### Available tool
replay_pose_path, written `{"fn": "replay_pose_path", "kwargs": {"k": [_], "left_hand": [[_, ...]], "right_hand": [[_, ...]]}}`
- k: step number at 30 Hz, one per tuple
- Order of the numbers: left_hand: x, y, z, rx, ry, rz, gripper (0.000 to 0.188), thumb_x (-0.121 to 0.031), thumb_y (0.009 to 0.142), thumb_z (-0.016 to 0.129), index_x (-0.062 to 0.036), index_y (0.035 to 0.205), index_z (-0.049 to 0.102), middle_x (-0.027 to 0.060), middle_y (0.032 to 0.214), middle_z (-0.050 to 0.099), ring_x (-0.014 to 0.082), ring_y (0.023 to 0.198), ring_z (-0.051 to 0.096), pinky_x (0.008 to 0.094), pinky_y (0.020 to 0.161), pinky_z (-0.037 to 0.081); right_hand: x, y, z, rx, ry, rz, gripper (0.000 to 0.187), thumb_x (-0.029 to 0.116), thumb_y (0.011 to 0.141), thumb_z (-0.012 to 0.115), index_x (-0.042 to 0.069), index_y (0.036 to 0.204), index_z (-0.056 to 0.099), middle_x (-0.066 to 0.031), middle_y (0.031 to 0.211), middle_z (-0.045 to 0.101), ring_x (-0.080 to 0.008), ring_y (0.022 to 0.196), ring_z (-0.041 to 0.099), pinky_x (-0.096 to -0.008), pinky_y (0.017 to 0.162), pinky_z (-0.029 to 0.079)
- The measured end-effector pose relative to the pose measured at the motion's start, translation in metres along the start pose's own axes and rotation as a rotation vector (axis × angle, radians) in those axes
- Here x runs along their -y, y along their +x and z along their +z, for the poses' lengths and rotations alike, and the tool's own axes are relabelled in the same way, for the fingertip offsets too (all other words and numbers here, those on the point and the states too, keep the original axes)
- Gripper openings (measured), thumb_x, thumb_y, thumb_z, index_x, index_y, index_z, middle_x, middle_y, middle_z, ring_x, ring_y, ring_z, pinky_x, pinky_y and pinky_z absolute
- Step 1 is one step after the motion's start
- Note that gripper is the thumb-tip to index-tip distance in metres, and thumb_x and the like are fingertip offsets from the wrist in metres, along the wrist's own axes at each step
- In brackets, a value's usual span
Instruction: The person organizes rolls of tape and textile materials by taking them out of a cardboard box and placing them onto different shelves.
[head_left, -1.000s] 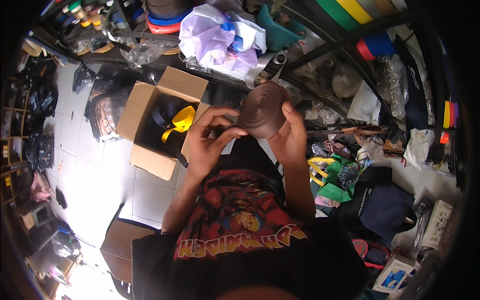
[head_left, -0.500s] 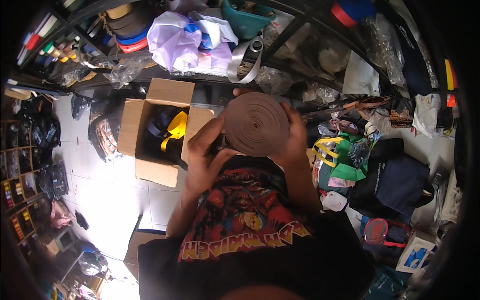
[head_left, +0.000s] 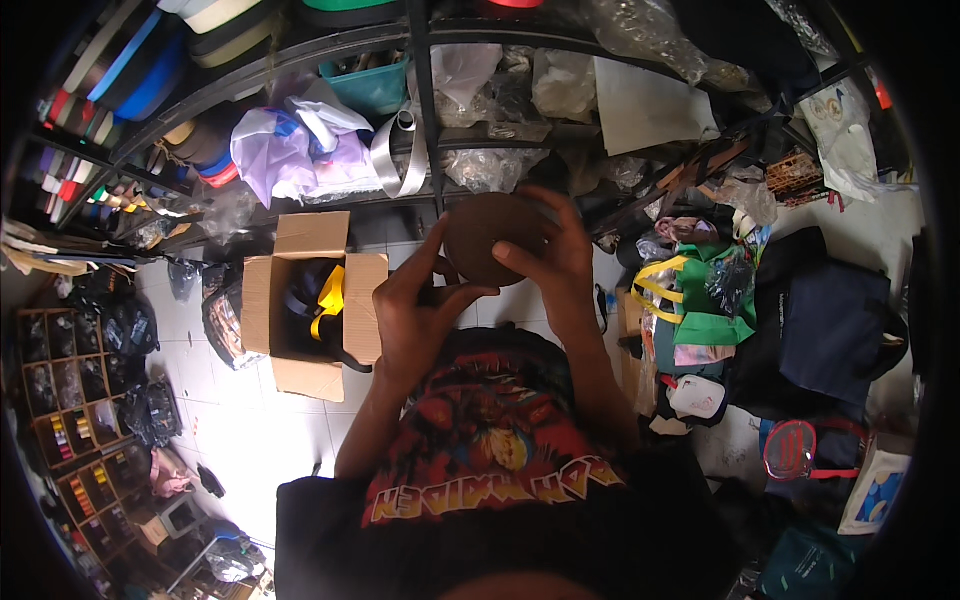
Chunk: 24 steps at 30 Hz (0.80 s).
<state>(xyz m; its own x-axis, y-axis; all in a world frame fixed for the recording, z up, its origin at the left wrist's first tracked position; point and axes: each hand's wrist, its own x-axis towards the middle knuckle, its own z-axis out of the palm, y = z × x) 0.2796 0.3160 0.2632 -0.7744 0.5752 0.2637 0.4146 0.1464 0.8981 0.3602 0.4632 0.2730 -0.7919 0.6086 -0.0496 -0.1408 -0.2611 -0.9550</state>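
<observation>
Right of the tan, open-flapped cardboard box (head_left: 308,235), a dark brown, disc-shaped roll of what looks like webbing (head_left: 475,230) is held between both hands. The left hand (head_left: 412,300) curls fingers and thumb about its left and near rim; the right hand (head_left: 562,270) clasps the right side, thumb on the face. It probably handles light and firm, its coils liable to slip, so the rim suits gripping. Its underside is hidden; shade obscures the windings.
</observation>
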Motion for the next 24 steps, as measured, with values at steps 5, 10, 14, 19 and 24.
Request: {"fn": "replay_pose_path", "kwargs": {"k": [5, 10, 14, 19, 24], "left_hand": [[-0.005, 0.009, 0.018, 0.229, 0.004, 0.124, 0.052, -0.009, 0.067, 0.084, -0.0048, 0.117, 0.069, 0.0069, 0.072, 0.07, 0.0153, 0.061, 0.064, 0.0281, 0.06, 0.049], [-0.012, 0.002, 0.05, 0.322, 0.018, 0.177, 0.054, -0.003, 0.066, 0.082, -0.0096, 0.118, 0.07, 0.0048, 0.085, 0.072, 0.0164, 0.071, 0.067, 0.029, 0.067, 0.052], [-0.019, -0.011, 0.07, 0.386, -0.141, 0.179, 0.069, -0.001, 0.064, 0.082, -0.0142, 0.129, 0.063, 0.0083, 0.101, 0.07, 0.0173, 0.083, 0.067, 0.0316, 0.067, 0.053], [-0.025, -0.038, 0.08, 0.357, -0.209, -0.07, 0.077, 0.0, 0.065, 0.083, -0.0133, 0.136, 0.056, 0.0083, 0.101, 0.07, 0.009, 0.069, 0.052, 0.0247, 0.059, 0.046], [-0.021, -0.055, 0.093, 0.08, -0.047, -0.173, 0.074, -0.007, 0.063, 0.085, -0.0078, 0.132, 0.059, 0.0087, 0.107, 0.069, 0.0083, 0.058, 0.044, 0.0252, 0.055, 0.042]], "right_hand": [[0.008, -0.008, -0.069, 0.068, -0.128, -0.003, 0.051, -0.001, 0.072, 0.075, 0.002, 0.121, 0.06, -0.0098, 0.113, 0.064, -0.0191, 0.108, 0.061, -0.0326, 0.095, 0.047], [0.005, -0.024, -0.117, 0.134, -0.13, 0.172, 0.05, 0.0, 0.072, 0.071, 0.003, 0.121, 0.062, -0.0082, 0.114, 0.065, -0.0178, 0.109, 0.06, -0.0309, 0.098, 0.045], [0.01, -0.03, -0.141, 0.281, -0.024, 0.269, 0.049, -0.001, 0.074, 0.067, 0.002, 0.123, 0.061, -0.0064, 0.116, 0.065, -0.0169, 0.111, 0.059, -0.0308, 0.099, 0.043], [0.006, -0.035, -0.149, 0.275, -0.011, 0.299, 0.049, 0.006, 0.08, 0.072, 0.004, 0.126, 0.056, -0.0093, 0.116, 0.064, -0.0185, 0.11, 0.059, -0.0307, 0.093, 0.047], [-0.021, -0.038, -0.124, 0.095, 0.142, 0.292, 0.052, 0.012, 0.084, 0.075, 0.004, 0.128, 0.049, -0.0122, 0.118, 0.059, -0.0209, 0.109, 0.058, -0.0308, 0.088, 0.052]]}}
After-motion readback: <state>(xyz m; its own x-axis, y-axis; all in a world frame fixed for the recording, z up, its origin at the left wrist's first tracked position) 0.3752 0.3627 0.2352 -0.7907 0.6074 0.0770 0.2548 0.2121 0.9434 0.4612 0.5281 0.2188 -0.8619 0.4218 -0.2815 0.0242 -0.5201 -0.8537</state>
